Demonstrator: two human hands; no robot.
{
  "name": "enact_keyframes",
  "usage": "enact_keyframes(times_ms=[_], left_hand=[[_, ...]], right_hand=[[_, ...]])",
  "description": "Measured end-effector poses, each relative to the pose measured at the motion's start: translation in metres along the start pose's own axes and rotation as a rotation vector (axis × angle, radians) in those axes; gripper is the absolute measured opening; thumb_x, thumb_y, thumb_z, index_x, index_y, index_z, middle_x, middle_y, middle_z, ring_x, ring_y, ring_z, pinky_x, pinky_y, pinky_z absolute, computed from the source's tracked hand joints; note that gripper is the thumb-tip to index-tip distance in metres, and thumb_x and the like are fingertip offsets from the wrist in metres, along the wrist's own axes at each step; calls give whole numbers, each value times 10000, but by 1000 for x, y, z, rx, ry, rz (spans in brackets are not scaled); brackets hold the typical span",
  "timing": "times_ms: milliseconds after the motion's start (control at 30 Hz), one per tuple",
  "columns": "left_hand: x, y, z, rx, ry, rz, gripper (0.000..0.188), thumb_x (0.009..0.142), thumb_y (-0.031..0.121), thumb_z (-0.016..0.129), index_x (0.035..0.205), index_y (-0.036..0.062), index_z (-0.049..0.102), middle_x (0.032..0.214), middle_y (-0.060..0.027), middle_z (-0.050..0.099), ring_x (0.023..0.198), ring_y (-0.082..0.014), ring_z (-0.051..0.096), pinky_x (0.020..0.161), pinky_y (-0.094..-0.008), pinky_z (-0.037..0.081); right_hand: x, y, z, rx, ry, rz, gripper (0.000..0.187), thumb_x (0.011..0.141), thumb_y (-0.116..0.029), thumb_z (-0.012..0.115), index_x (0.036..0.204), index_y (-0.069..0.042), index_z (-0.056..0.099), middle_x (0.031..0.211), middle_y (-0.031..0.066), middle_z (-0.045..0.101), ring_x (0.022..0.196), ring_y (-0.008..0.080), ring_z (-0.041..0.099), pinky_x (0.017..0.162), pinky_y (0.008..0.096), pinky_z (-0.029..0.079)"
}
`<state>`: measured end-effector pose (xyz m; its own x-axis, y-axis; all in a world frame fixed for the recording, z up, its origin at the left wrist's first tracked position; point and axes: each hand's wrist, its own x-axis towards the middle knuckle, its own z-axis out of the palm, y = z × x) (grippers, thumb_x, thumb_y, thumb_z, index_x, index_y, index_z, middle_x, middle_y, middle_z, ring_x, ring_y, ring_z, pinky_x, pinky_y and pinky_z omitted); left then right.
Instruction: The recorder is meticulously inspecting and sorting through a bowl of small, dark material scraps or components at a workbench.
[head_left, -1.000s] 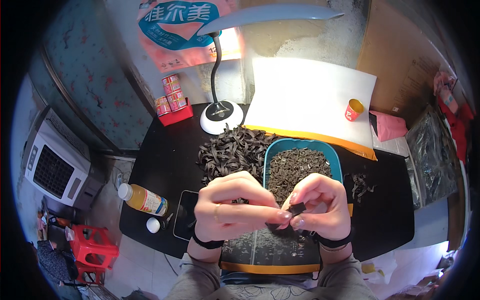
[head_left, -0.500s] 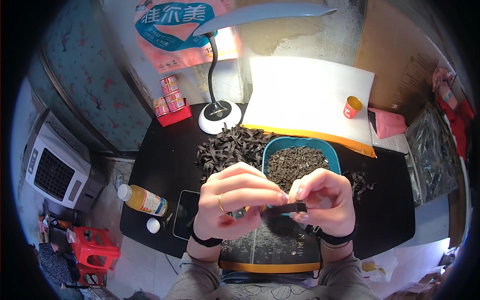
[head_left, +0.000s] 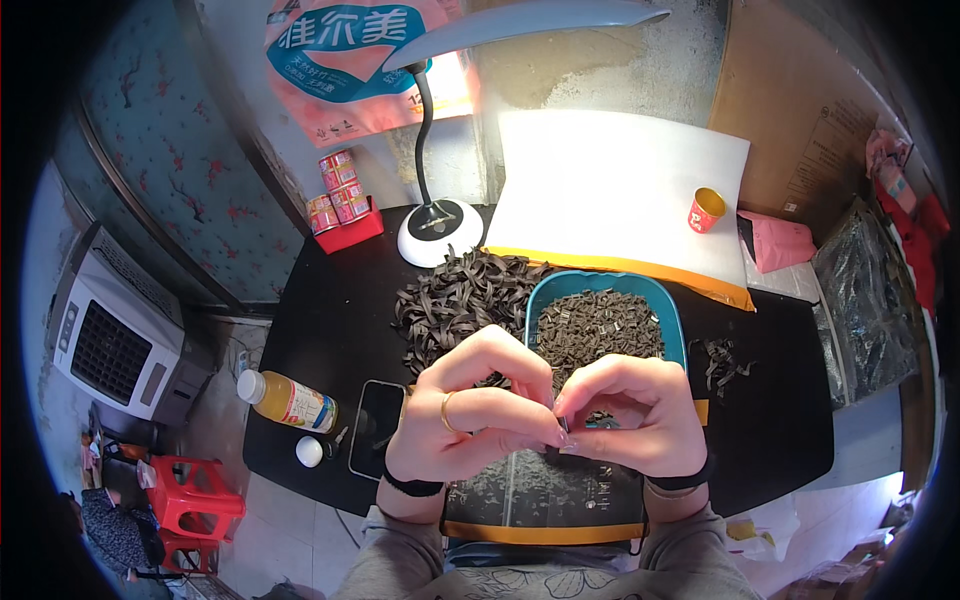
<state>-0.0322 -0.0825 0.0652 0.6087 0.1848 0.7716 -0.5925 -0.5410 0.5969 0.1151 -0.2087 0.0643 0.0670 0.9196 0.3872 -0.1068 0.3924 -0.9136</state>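
My left hand [head_left: 462,415] and my right hand [head_left: 638,418] meet above the near part of the table, each closed in a pinch with the fingertips almost touching. Between them is a black strip [head_left: 553,455], mostly hidden by the fingers; only a small dark bit shows below the fingertips. Just beyond my hands stands a teal basin [head_left: 678,330] filled with small dark pieces [head_left: 595,325]. Left of it lies a heap of black strips [head_left: 465,300]. A dark flat package [head_left: 540,500] with an orange edge, sprinkled with pale bits, lies under my hands.
A desk lamp [head_left: 438,235] stands at the back, beside a white padded sheet [head_left: 610,190] carrying a red cup [head_left: 706,210]. To the left are a juice bottle [head_left: 287,400], a white cap [head_left: 309,452] and a phone [head_left: 378,425]. Loose scraps [head_left: 722,365] lie right of the basin.
My fingertips have drawn closer together, and the black strip that showed between them is now mostly covered. My right hand has turned, knuckles upward, and shifted slightly left.
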Motion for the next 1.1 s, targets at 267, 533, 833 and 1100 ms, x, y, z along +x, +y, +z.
enact_keyframes(times_ms=[267, 533, 833, 1100], left_hand=[[2, 4, -1, 127, -79, -111, 175, 708, 102, 709, 865, 97, 632, 923, -50, 534, 837, -195, 496, 755, -320, 371], [-2, 10, 1, 39, -1, -228, 114, 749, 28, 691, 827, 39, 607, 745, -31, 581, 632, -124, 521, 601, -256, 409], [-5, 21, 16, 19, 241, -459, 134, 721, -41, 713, 804, 3, 618, 716, -56, 636, 641, -99, 645, 584, -198, 531], [-4, 23, 15, 221, 169, -390, 129, 752, -35, 682, 851, 13, 615, 730, -76, 637, 668, -126, 656, 594, -221, 547]], right_hand=[[-1, 2, 2, -274, 121, -130, 210, 736, 55, 693, 928, 5, 626, 855, 84, 658, 770, 138, 660, 693, 238, 531], [0, 0, 5, -448, 231, -256, 226, 705, 72, 695, 907, -16, 649, 829, 89, 661, 727, 157, 656, 638, 246, 523], [3, 1, 7, -603, 219, -396, 234, 712, 66, 687, 928, -17, 651, 838, 100, 644, 730, 200, 636, 614, 275, 516], [6, 3, 7, -657, 201, -416, 248, 712, 74, 677, 940, -19, 652, 858, 101, 641, 748, 205, 639, 635, 276, 525]])
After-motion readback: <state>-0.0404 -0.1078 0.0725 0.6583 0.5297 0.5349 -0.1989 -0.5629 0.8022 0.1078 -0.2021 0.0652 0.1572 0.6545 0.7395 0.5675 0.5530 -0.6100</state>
